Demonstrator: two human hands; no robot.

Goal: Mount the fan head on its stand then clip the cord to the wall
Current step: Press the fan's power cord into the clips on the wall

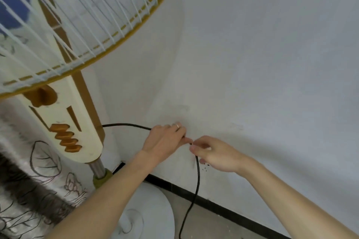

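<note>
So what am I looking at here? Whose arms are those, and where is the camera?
The camera sits on a person's head, looking down, so the arms are their own. There is no robot. The big wire cage top left is the fan head, already on its stand above the round base. The left hand and right hand meet at the white wall, pinching the black cord that runs from the fan. Whether a clip is between the fingers is too small to tell.
</note>
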